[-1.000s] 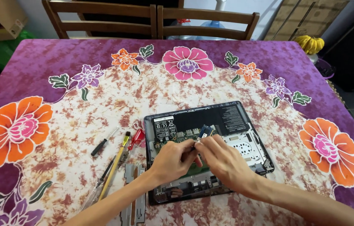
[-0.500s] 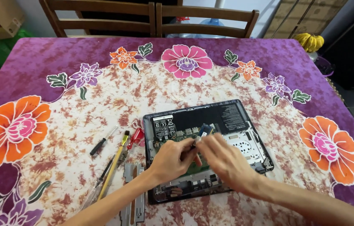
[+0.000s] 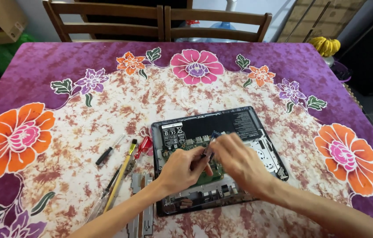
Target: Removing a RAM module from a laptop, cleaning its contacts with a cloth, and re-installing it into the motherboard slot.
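Hands are meeting over the opened laptop [image 3: 221, 154], lying near the table's [image 3: 107, 97] front edge, right of centre. Left hand [image 3: 184, 167] and right hand [image 3: 235, 159] are both pinching a small dark part [image 3: 208, 147] w/ fingertips. Screwdrivers [image 3: 116, 172] are lying just left.

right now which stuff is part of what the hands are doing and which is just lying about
In use:
opened laptop
small part between left hand and right hand

Lying about:
screwdrivers
brush
metal strips
bananas
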